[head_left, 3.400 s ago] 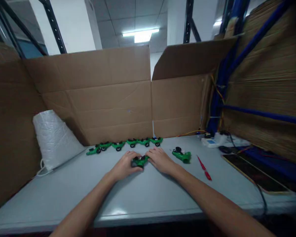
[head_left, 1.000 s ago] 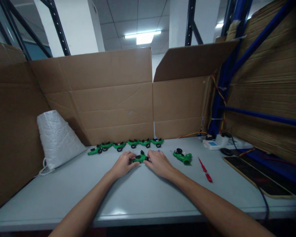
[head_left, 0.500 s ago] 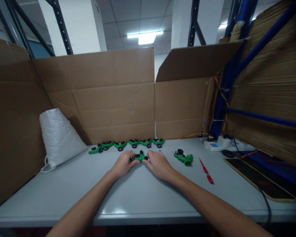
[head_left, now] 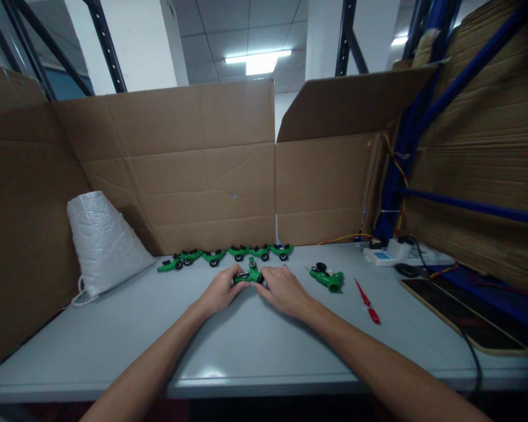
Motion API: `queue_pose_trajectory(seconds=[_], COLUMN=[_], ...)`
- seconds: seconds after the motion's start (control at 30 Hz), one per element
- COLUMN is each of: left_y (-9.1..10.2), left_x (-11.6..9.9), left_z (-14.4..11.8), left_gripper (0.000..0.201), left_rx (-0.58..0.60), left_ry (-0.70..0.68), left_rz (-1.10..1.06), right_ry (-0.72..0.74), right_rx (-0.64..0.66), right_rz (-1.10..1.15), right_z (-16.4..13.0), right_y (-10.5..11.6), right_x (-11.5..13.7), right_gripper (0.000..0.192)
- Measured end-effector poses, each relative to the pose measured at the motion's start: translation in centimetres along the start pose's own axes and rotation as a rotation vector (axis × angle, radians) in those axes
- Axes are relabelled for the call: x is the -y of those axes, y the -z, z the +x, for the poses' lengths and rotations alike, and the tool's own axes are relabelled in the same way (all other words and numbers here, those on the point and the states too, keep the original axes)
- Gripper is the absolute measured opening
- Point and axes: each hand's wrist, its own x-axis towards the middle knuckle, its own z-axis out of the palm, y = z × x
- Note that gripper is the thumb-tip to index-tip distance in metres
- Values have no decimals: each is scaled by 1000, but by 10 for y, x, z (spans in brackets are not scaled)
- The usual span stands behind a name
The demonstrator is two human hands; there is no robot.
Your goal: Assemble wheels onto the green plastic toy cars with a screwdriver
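1. Done so far, judging by the layout: 6 green toy cars lined up in a row along the back of the surface, close to the cardboard wall, each with black wheels fitted.
2. In hand now: 1 more green toy car, pinched between both hands just in front of that row, tilted with 1 end raised off the surface; too small to tell which parts are on it.
3. Left to do, as a judgement: this piece unfinished, plus another green body lying to the right with a loose black wheel part touching or just beside it.
4. Left hand: palm down, wrist low on the surface, fingers curled forward, narrow grip holding the left end of the held car.
5. Right hand: palm down, mirrored opposite, fingertips closed on the right end of the same car; both forearms stretched straight ahead and converging.
6. Nearby but untouched: red screwdriver further right, well apart from the hands; white foam roll standing at far left; power strip and dark flat board at the right edge.
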Motion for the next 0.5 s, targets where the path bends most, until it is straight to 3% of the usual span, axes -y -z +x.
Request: queue_pose_trajectory(seconds=[0.5], left_y=[2], left_x=[-6], left_z=[-1], left_gripper=[22], left_rx=[-6], left_ry=[-46], left_rz=[-34], right_ry=[-87], right_rx=[-20], right_rz=[216], right_z=[1], right_y=[2], right_x=[-4], right_gripper=[21])
